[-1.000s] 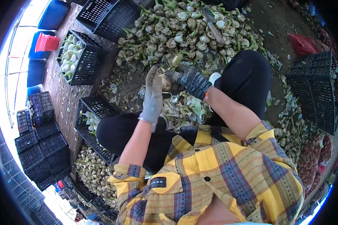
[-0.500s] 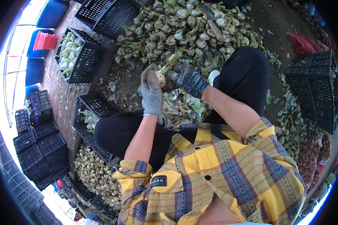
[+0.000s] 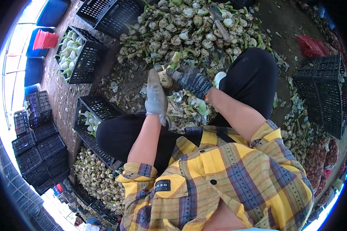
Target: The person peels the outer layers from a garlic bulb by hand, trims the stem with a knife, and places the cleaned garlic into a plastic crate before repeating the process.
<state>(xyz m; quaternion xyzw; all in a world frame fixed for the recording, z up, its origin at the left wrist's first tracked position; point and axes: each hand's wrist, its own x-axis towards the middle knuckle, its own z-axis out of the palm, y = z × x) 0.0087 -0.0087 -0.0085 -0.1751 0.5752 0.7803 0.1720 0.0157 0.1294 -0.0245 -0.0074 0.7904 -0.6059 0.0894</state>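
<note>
My left hand (image 3: 155,94), in a light grey glove, holds a pale, soil-marked bulb (image 3: 165,79) against its palm and fingers. A dark knitted glove covers my right hand (image 3: 192,81), whose fingers are closed at the bulb's right side; what they grip is too small and hidden to name. A green stem end (image 3: 174,60) rises just above the bulb, beside the right fingers. Below both hands lie loose peelings (image 3: 181,107). Beyond them is a big heap of bulbs (image 3: 173,34) with a knife-like tool (image 3: 220,29) resting on it.
Left of me, black crates (image 3: 83,57) (image 3: 81,123) hold cleaned white bulbs. Another black crate (image 3: 119,19) stands near the heap. At right are stacked black crates (image 3: 322,88) and a red net bag (image 3: 311,46). More bulbs (image 3: 98,179) lie at lower left.
The left fingers have straightened around the bulb. My right hand has shifted slightly left and down against it, and the green stem part now stands more upright.
</note>
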